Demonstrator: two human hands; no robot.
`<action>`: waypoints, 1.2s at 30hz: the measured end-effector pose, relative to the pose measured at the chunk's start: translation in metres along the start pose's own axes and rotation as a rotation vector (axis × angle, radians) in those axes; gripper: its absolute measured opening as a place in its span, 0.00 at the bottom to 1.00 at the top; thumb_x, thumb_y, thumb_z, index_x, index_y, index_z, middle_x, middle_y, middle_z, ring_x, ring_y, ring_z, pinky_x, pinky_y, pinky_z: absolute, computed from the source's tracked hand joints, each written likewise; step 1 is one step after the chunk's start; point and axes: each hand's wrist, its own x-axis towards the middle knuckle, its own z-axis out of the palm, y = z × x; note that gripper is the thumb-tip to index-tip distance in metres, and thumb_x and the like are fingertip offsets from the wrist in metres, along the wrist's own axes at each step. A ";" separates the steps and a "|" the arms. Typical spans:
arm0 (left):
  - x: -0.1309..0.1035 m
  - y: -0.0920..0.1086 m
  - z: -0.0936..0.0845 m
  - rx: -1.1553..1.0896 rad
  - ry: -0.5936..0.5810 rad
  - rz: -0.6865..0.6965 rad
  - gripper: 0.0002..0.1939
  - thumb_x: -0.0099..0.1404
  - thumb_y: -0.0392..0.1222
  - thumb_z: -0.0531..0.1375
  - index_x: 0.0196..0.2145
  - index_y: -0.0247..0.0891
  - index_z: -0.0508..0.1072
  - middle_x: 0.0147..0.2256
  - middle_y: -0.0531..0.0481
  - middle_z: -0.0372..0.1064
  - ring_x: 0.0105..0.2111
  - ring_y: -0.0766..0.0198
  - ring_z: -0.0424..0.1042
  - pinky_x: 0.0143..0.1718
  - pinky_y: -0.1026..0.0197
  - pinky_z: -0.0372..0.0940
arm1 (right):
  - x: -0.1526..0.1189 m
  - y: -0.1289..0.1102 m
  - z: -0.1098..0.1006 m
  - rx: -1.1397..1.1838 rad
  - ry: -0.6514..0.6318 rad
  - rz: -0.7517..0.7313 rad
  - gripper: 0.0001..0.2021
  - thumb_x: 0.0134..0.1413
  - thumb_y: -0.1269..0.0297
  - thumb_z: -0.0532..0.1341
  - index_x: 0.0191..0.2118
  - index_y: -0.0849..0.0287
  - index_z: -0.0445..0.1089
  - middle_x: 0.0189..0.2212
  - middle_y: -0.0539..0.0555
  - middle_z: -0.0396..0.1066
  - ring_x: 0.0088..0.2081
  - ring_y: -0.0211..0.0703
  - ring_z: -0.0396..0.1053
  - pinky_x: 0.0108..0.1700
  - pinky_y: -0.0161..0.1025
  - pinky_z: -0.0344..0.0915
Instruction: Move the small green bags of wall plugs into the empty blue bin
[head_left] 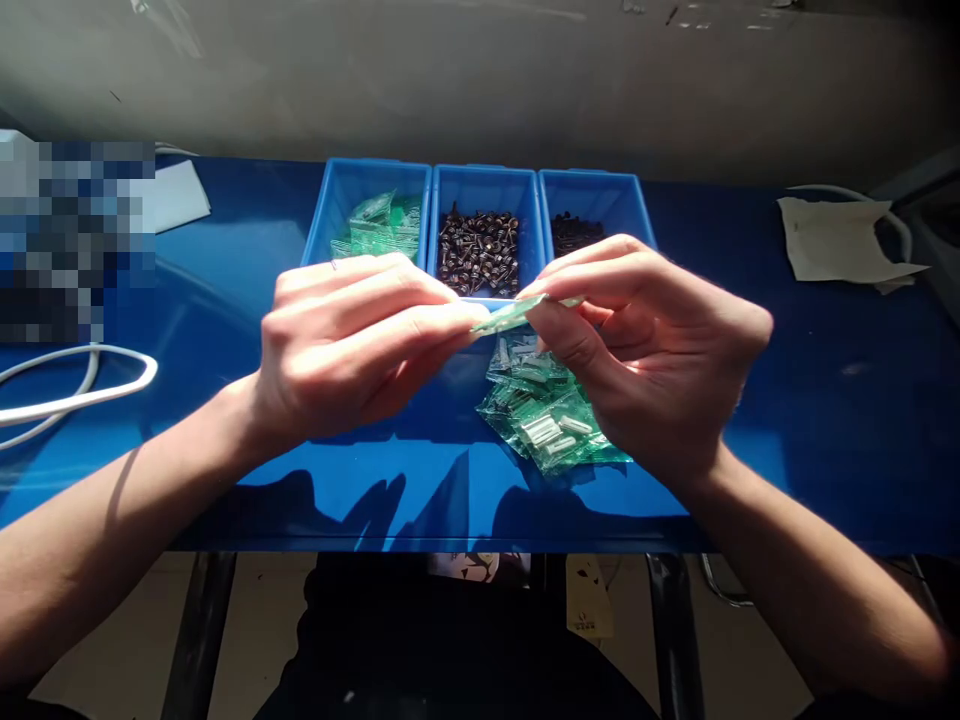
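Observation:
A small green plastic bag [510, 316] is stretched between my two hands above the table, in front of the blue bins. My left hand [360, 340] pinches its left end. Thumb and fingers of my right hand [645, 350] close on its right end. Whatever the bag contains is hidden. Below and partly behind my right hand lies a pile of green bags [551, 425] with white pieces inside. The left bin [319, 215] holds green bags, the middle bin [486, 180] small dark metal parts, and the right bin [634, 205] dark parts partly covered by my right hand.
The blue table [840, 400] has its front edge near my body. White cable [112, 385] loops at the left, beside a pixelated area and a white sheet [180, 195]. Crumpled paper [840, 240] lies at the right. A grey wall [480, 90] stands behind.

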 end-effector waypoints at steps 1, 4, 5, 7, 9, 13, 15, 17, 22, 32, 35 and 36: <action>0.001 0.004 0.000 -0.028 0.034 -0.043 0.08 0.82 0.43 0.64 0.47 0.57 0.83 0.43 0.65 0.85 0.40 0.67 0.86 0.42 0.57 0.82 | -0.001 0.000 0.001 0.004 0.003 0.002 0.06 0.71 0.65 0.73 0.44 0.41 0.83 0.45 0.49 0.84 0.44 0.49 0.82 0.36 0.48 0.81; 0.002 0.013 -0.001 -0.114 0.116 -0.167 0.04 0.81 0.40 0.68 0.46 0.51 0.82 0.41 0.63 0.85 0.39 0.68 0.84 0.42 0.56 0.81 | -0.002 0.001 0.003 0.023 0.024 0.032 0.07 0.69 0.62 0.76 0.48 0.42 0.83 0.48 0.51 0.84 0.42 0.48 0.82 0.36 0.47 0.81; 0.002 0.014 -0.001 -0.154 0.127 -0.204 0.03 0.81 0.40 0.69 0.46 0.50 0.82 0.41 0.62 0.85 0.40 0.67 0.84 0.42 0.54 0.81 | -0.002 0.002 0.004 0.032 0.028 0.041 0.07 0.69 0.62 0.76 0.49 0.43 0.82 0.50 0.51 0.83 0.42 0.48 0.82 0.37 0.47 0.82; 0.001 0.016 0.000 -0.245 0.131 -0.261 0.04 0.79 0.40 0.70 0.46 0.51 0.83 0.42 0.61 0.85 0.39 0.65 0.84 0.42 0.52 0.82 | 0.000 0.003 0.004 0.052 0.038 0.057 0.06 0.70 0.62 0.75 0.49 0.46 0.82 0.50 0.52 0.83 0.41 0.46 0.82 0.37 0.45 0.82; -0.001 0.016 0.001 -0.318 0.124 -0.306 0.07 0.79 0.42 0.71 0.51 0.56 0.84 0.45 0.62 0.86 0.40 0.63 0.86 0.42 0.51 0.84 | 0.002 0.005 0.004 0.079 0.025 0.087 0.06 0.71 0.63 0.75 0.50 0.48 0.82 0.46 0.51 0.83 0.38 0.43 0.81 0.35 0.42 0.81; -0.005 0.011 0.003 -0.258 0.123 -0.273 0.24 0.83 0.41 0.64 0.69 0.68 0.73 0.50 0.65 0.85 0.43 0.62 0.88 0.43 0.54 0.86 | 0.005 0.008 0.001 0.185 -0.015 0.157 0.10 0.68 0.57 0.78 0.49 0.51 0.81 0.34 0.48 0.80 0.31 0.41 0.78 0.31 0.41 0.79; -0.006 0.006 0.003 -0.150 0.123 -0.148 0.29 0.83 0.38 0.61 0.72 0.70 0.69 0.58 0.65 0.82 0.50 0.60 0.87 0.49 0.52 0.87 | 0.006 0.009 -0.001 0.248 -0.025 0.197 0.15 0.66 0.51 0.78 0.51 0.50 0.80 0.33 0.48 0.80 0.29 0.40 0.76 0.30 0.41 0.77; -0.006 0.003 0.001 -0.094 0.101 -0.054 0.27 0.81 0.38 0.65 0.70 0.65 0.73 0.65 0.61 0.76 0.58 0.57 0.83 0.51 0.50 0.87 | 0.006 0.010 -0.002 0.293 -0.045 0.248 0.20 0.66 0.46 0.78 0.54 0.49 0.78 0.33 0.48 0.79 0.28 0.39 0.75 0.30 0.41 0.76; -0.003 -0.002 -0.004 -0.078 0.143 -0.085 0.11 0.82 0.36 0.65 0.54 0.52 0.82 0.64 0.57 0.77 0.59 0.60 0.81 0.52 0.51 0.85 | 0.006 0.009 -0.001 0.455 -0.086 0.329 0.18 0.66 0.55 0.78 0.55 0.51 0.78 0.30 0.45 0.78 0.26 0.39 0.73 0.28 0.39 0.74; 0.003 -0.056 -0.011 0.337 0.115 -0.180 0.08 0.82 0.41 0.64 0.48 0.42 0.85 0.50 0.54 0.87 0.53 0.56 0.86 0.59 0.48 0.81 | 0.001 0.007 -0.001 0.090 -0.046 0.075 0.07 0.73 0.71 0.66 0.48 0.54 0.81 0.34 0.48 0.82 0.30 0.37 0.79 0.30 0.37 0.77; 0.000 -0.061 -0.010 0.307 -0.011 -0.177 0.12 0.82 0.44 0.61 0.49 0.44 0.86 0.53 0.53 0.86 0.54 0.55 0.86 0.59 0.49 0.81 | -0.003 0.010 0.002 -0.199 -0.160 -0.229 0.08 0.74 0.74 0.65 0.50 0.55 0.81 0.37 0.51 0.85 0.33 0.39 0.81 0.34 0.40 0.79; -0.002 -0.060 -0.010 0.296 -0.032 -0.172 0.13 0.82 0.45 0.60 0.48 0.44 0.86 0.54 0.53 0.86 0.54 0.55 0.86 0.59 0.50 0.81 | -0.004 0.012 0.004 -0.269 -0.205 -0.328 0.09 0.73 0.75 0.64 0.50 0.57 0.81 0.37 0.52 0.85 0.33 0.40 0.81 0.35 0.41 0.80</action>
